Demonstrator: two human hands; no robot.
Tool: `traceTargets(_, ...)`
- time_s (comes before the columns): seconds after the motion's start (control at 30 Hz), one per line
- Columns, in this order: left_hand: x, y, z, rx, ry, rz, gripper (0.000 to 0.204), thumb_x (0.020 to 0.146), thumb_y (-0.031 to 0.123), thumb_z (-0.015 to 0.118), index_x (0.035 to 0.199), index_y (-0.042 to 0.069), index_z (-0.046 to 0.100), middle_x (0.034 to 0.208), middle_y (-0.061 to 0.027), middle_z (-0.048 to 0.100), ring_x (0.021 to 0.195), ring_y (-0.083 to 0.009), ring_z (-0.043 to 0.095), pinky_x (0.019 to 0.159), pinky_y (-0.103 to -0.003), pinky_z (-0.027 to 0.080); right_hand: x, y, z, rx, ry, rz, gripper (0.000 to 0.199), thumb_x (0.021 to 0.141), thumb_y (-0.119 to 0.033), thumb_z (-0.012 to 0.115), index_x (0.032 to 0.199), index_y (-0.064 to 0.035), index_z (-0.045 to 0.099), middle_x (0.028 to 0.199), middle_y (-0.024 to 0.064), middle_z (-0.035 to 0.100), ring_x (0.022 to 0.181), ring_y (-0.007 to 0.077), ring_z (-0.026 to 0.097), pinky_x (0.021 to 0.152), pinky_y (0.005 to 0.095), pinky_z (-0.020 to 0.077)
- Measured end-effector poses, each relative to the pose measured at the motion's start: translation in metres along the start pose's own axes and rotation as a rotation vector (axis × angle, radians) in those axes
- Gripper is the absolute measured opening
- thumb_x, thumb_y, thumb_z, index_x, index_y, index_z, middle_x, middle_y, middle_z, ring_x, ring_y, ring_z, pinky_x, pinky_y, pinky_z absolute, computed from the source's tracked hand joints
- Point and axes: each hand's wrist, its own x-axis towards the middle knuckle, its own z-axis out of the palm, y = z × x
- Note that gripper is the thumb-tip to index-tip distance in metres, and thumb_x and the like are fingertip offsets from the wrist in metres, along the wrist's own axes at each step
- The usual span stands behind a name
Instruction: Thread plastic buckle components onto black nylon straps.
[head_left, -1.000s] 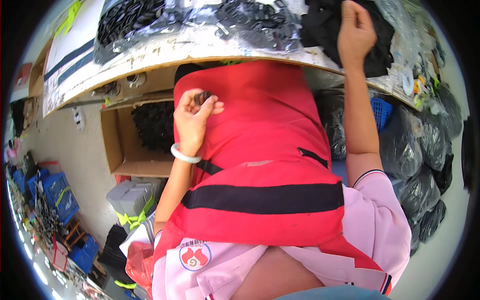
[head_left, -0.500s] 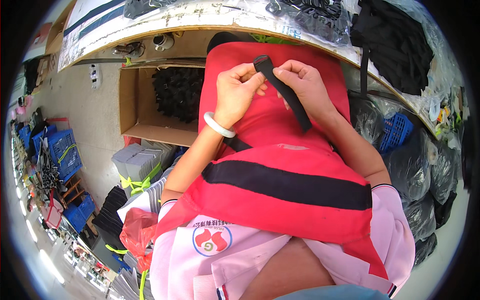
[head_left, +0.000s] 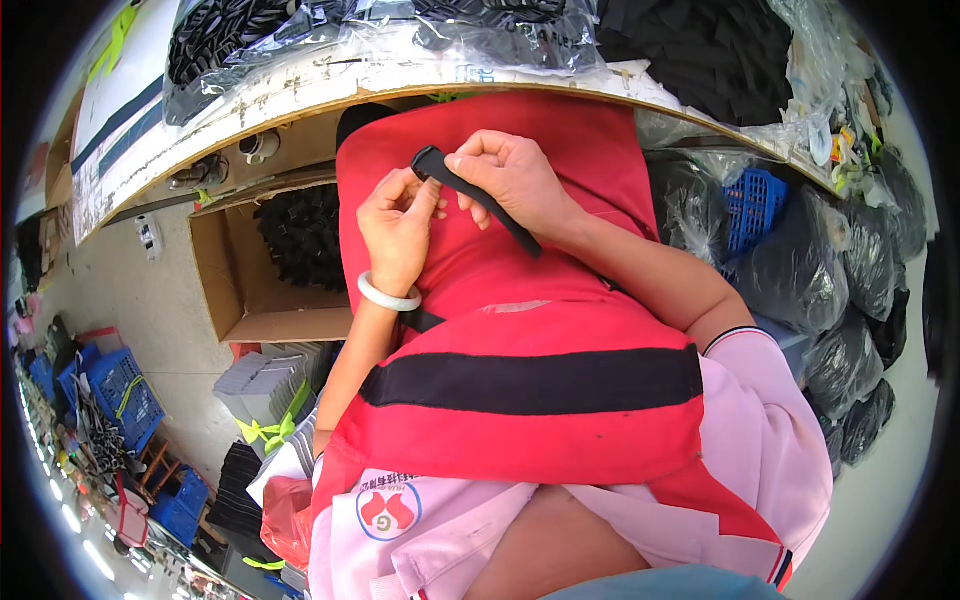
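Over my lap, a short black webbing strap (head_left: 520, 234) stretches between my hands, its upper end folded through a dark buckle or ring (head_left: 427, 157). My left hand (head_left: 398, 222), with a pale bangle on its wrist, pinches the strap just below that end. Thumb and fingers of my right hand (head_left: 515, 180) close on the strap a little further along, and its loose tail hangs down past them to the right. The red apron (head_left: 520, 330) lies under both hands. Fingers partly hide the strap's middle.
A cardboard box (head_left: 215, 270) of black pieces stands left of my lap. The worktable (head_left: 330, 85) ahead bears plastic bags of black parts and a heap of black strips (head_left: 700, 60). Dark plastic bags (head_left: 800, 270) and a blue basket (head_left: 752, 210) sit at right.
The view has shifted, so everything appears further left and more of the tabletop shows. The strap lies at a flatter slant, and both hands still grip it near the buckle end.
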Motion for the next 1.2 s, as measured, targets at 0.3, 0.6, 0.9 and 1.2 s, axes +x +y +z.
traceTargets(0.3,0.004,-0.001,0.014,0.482,-0.025,0.297,0.006,0.081,-0.005,0.065,0.085,-0.003,0.063,0.071,-0.0087,0.057,0.063,-0.0167,0.056,0.06,-0.027,0.046,0.007,0.019,-0.015,0.183,0.022,-0.027,0.021,0.096,-0.018,0.058,0.105,0.0015,0.057,0.076,0.0082,0.063,0.058,0.0115,0.06,0.051,0.0236,0.0507)
traceTargets(0.6,0.002,0.021,0.01,-0.238,-0.208,-0.447,0.015,0.096,0.009,0.054,0.09,-0.001,0.064,0.082,-0.0069,0.065,0.074,-0.0142,0.06,0.071,-0.026,0.047,-0.002,0.024,-0.041,0.028,-0.087,-0.154,0.019,0.092,-0.016,0.063,0.101,-0.0001,0.066,0.093,0.0065,0.069,0.084,0.013,0.065,0.079,0.0267,0.0498)
traceTargets(0.9,0.01,0.032,0.032,0.022,-0.102,-0.329,0.023,0.094,0.006,0.052,0.11,-0.007,0.064,0.086,-0.014,0.069,0.067,-0.0189,0.067,0.062,-0.028,0.055,-0.035,-0.028,-0.041,0.218,-0.061,-0.424,0.005,0.091,-0.003,0.062,0.093,-0.0007,0.066,0.079,0.0023,0.062,0.06,0.0078,0.058,0.053,0.0198,0.0456)
traceTargets(1.2,0.005,0.035,0.053,0.073,-0.079,-0.055,0.016,0.092,0.002,0.062,0.104,-0.006,0.068,0.089,-0.0067,0.067,0.073,-0.0117,0.064,0.067,-0.023,0.053,-0.031,-0.007,-0.065,-0.014,-0.045,-0.061,0.017,0.092,-0.014,0.063,0.083,-0.0007,0.059,0.071,0.0053,0.064,0.051,0.0074,0.057,0.043,0.0212,0.0459)
